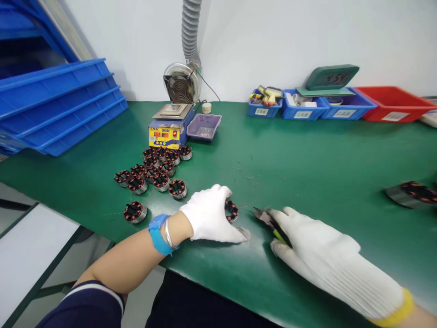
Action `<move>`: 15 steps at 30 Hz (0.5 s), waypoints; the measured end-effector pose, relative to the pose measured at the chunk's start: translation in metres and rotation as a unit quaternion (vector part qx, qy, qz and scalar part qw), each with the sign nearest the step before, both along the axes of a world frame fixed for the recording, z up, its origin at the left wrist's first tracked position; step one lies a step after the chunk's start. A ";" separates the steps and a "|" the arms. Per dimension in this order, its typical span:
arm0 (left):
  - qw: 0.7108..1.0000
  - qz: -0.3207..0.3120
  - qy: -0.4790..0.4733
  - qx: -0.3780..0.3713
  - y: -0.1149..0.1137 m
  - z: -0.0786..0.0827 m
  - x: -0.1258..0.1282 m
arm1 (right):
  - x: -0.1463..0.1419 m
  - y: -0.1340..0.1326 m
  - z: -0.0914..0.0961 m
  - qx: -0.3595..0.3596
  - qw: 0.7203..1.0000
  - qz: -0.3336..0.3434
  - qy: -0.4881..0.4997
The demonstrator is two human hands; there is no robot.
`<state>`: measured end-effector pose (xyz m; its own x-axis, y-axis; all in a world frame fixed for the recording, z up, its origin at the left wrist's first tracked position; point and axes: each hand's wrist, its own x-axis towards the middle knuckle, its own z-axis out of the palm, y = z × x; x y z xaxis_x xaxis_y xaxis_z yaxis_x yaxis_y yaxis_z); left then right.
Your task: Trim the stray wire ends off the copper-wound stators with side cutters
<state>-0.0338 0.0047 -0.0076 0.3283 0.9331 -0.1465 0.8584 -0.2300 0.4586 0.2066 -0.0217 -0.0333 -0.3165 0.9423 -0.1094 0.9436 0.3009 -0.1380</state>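
My left hand (211, 218), in a white glove, is curved about a motor stator (232, 211) with black and copper-coloured windings. Its thumb and fingers are apart, and the thumb stands off from the stator; the palm hides part of the piece. To the right, my gloved right hand (307, 246) is closed round a pair of wire cutters (264, 216) with a green handle, the jaws pointing left toward the stator. Several more stators (160, 181) stand grouped left of my left hand, and one stator (134, 212) sits apart nearer the table's front edge.
Behind the stators is a blue-and-yellow solder pot (164, 136) beneath a fan and grey duct (190, 27). A purple tray (216, 125) adjoins it. Wire clippings (251, 180) lie mid-table. Labelled bins (303, 114) and a clock (331, 77) line the back. More stators (409, 195) are at right; blue crates (61, 105), left.
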 end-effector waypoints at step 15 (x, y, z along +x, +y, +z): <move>0.963 0.030 -0.260 -0.069 0.002 -0.031 0.001 | -0.007 0.034 0.000 0.168 0.973 0.123 0.096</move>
